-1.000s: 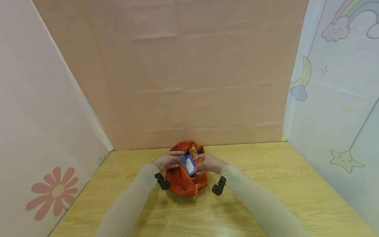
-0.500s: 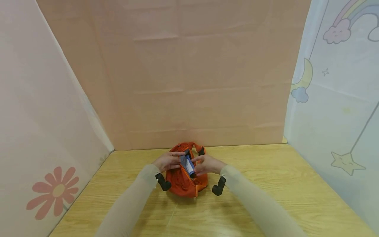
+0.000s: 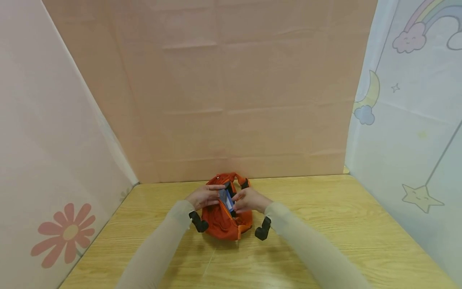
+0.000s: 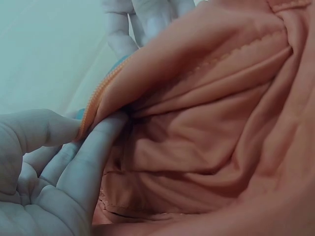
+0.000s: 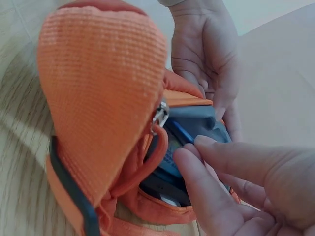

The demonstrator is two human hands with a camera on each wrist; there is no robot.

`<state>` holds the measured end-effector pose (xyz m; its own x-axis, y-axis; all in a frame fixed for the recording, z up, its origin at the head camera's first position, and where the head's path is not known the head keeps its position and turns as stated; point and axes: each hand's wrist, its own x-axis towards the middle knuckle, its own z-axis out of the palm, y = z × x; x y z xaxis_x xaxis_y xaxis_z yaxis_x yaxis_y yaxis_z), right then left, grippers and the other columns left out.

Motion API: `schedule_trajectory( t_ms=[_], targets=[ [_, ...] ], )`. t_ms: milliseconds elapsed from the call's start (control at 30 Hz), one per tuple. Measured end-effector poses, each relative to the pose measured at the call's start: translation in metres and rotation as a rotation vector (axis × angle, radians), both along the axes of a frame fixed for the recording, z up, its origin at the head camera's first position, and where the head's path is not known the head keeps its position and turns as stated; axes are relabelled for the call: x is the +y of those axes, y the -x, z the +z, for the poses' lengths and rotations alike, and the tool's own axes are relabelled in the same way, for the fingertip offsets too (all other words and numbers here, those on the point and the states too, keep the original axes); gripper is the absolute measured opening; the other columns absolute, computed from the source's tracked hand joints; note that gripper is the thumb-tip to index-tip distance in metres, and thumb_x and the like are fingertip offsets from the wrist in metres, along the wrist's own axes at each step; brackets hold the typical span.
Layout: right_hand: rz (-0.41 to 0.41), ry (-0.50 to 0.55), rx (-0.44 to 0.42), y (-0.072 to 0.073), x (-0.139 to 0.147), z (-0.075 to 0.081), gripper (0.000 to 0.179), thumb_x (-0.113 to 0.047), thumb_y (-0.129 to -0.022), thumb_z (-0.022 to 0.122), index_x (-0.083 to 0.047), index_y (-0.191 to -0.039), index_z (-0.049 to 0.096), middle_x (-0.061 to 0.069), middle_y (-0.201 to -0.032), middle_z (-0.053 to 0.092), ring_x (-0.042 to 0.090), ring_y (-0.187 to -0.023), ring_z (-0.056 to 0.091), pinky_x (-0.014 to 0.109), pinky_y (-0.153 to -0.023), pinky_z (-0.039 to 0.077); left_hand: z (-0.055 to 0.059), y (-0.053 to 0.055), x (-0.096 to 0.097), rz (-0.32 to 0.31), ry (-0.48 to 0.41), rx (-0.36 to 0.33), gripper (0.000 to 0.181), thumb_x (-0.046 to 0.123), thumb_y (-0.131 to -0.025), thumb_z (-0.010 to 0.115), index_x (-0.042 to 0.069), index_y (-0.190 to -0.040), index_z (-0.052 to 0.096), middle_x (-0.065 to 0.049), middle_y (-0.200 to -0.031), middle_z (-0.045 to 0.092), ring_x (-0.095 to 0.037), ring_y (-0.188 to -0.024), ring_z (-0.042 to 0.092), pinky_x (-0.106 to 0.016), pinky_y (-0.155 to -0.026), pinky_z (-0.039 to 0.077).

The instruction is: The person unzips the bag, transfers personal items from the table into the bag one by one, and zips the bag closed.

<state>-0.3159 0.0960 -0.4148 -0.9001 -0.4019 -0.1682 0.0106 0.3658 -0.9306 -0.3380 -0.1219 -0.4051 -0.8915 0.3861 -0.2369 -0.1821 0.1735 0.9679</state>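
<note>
An orange-red fabric bag [image 3: 221, 226] lies on the table with its zipped mouth spread apart. Inside the mouth sits a blue and white flat packet [image 3: 229, 200], partly covered by fingers; its exact kind is unclear. At the bag's left side my left hand [image 3: 204, 197] pinches the orange zipper edge [image 4: 98, 96] between thumb and fingers. My right hand [image 3: 252, 200] reaches in from the right, thumb and index fingertips together at the packet's blue edge [image 5: 180, 130]. Grey lining [image 5: 194, 119] shows beside it in the right wrist view.
The bag's strap with a black buckle [image 3: 245, 184] lies toward the back wall [image 3: 231, 120]. A metal zipper pull [image 5: 160, 114] hangs near the opening. Printed cloth walls [image 3: 404, 152] stand left and right of the wooden table [image 3: 317, 224].
My right hand has shifted slightly left into the bag's mouth, its fingertips drawing together on the packet and covering more of its white label. My left hand has stayed at the zipper edge.
</note>
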Motion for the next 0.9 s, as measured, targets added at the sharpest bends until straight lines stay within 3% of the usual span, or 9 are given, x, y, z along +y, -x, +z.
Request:
schedule_trajectory(
  t_ms=[233,433,633,767,900],
  targets=[
    [0.026,-0.03,0.0,0.002,-0.003,0.002,0.027,0.004,-0.089,0.062,0.007,-0.116,0.066,0.015,-0.095,0.071,0.02,-0.081,0.07,0.041,-0.082,0.056,0.0,-0.001,0.0,-0.008,0.003,0.002,0.044,0.002,-0.098,0.05,0.006,-0.142,0.05,0.0,-0.093,0.055,-0.008,-0.079,0.058,-0.023,-0.075,0.054],
    [0.113,-0.075,-0.03,0.002,-0.003,0.007,0.032,0.004,-0.091,0.058,0.007,-0.123,0.063,0.015,-0.103,0.066,0.017,-0.081,0.069,0.037,-0.08,0.057,0.0,0.001,0.001,0.006,0.006,0.005,0.044,0.002,-0.097,0.051,0.007,-0.14,0.052,-0.002,-0.096,0.057,-0.009,-0.081,0.06,-0.023,-0.075,0.054],
    [0.164,-0.147,-0.051,0.002,-0.005,0.011,0.036,0.004,-0.094,0.053,0.004,-0.129,0.059,0.008,-0.088,0.062,0.01,-0.07,0.062,0.033,-0.077,0.057,0.001,0.002,0.001,0.018,0.004,0.001,0.044,0.001,-0.096,0.05,0.007,-0.14,0.053,-0.002,-0.1,0.057,-0.009,-0.083,0.06,-0.022,-0.074,0.054],
    [0.173,-0.137,-0.068,0.003,-0.002,0.011,0.035,0.003,-0.096,0.051,0.0,-0.129,0.061,0.005,-0.078,0.059,0.011,-0.067,0.059,0.035,-0.078,0.057,0.001,0.002,0.0,0.023,0.009,-0.003,0.044,0.001,-0.096,0.051,0.007,-0.14,0.053,-0.002,-0.099,0.057,-0.009,-0.082,0.06,-0.023,-0.074,0.054],
    [0.17,-0.109,-0.073,0.006,0.007,0.006,0.032,0.001,-0.097,0.05,0.0,-0.127,0.062,0.008,-0.083,0.061,0.013,-0.069,0.059,0.037,-0.079,0.056,0.0,0.003,0.0,0.024,0.003,-0.007,0.044,0.001,-0.096,0.052,0.007,-0.14,0.053,0.0,-0.093,0.054,-0.009,-0.078,0.057,-0.023,-0.074,0.054]
  ],
)
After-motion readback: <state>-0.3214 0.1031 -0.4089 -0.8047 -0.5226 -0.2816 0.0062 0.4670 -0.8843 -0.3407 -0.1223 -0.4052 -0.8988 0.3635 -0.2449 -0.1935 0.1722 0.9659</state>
